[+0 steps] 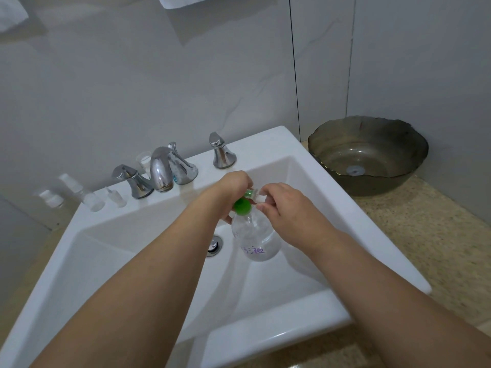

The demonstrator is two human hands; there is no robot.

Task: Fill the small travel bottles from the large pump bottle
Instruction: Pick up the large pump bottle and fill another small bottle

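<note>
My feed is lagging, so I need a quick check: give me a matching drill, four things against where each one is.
Things:
1. pump bottle
2. spray bottles
3. bowl
4. towel

Places:
A. on the counter, right of the sink
B. top left, on the wall
C. over the basin, in both hands
D. on the sink ledge, left of the taps

Pairs: 1-C, 2-D, 3-A, 4-B

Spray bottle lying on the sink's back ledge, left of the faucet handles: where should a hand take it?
Grip the spray bottle around its clear cylindrical body, coming from above. It lies on its side on the sink ledge, nozzle end pointing back-left, so the round body offers opposed sides; the narrow spray head looks less secure.
</note>
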